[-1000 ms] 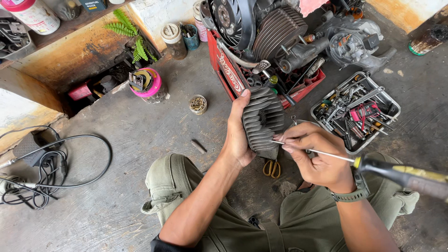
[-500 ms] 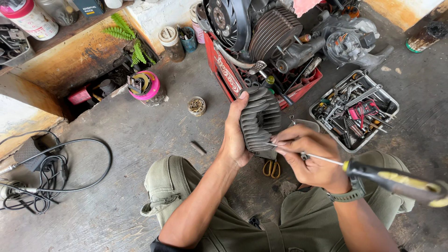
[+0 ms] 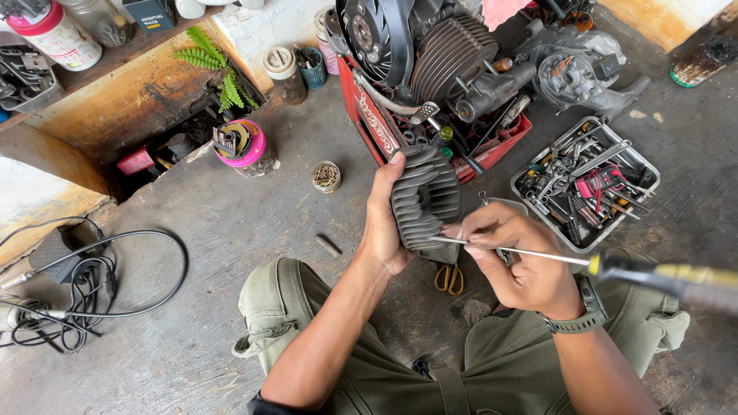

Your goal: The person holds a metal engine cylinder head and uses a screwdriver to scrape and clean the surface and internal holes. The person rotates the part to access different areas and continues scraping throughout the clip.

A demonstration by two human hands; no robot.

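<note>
Finned cylinder (image 3: 425, 197): dark grey metal, rows of thin cooling fins, dull and grimy, held upright above the concrete floor (image 3: 231, 230), in front of the person's knees.

Left hand (image 3: 384, 223): wrapped around the cylinder's left side, thumb up along its top edge, fingers clamped behind it.

Right hand (image 3: 515, 261): fingers pinched together on the thin metal shaft of a screwdriver (image 3: 553, 257); the tip rests against the cylinder's lower fins. Yellow and black handle runs off to the right. One watch (image 3: 584, 315) on this wrist.

Count: one cylinder, one screwdriver, two hands. One grey tray of tools (image 3: 588, 184) just right of the hands. One pair of orange scissors (image 3: 450, 278) on the floor below the cylinder. One red crate (image 3: 369, 115) carrying an engine (image 3: 453, 61) behind.
</note>
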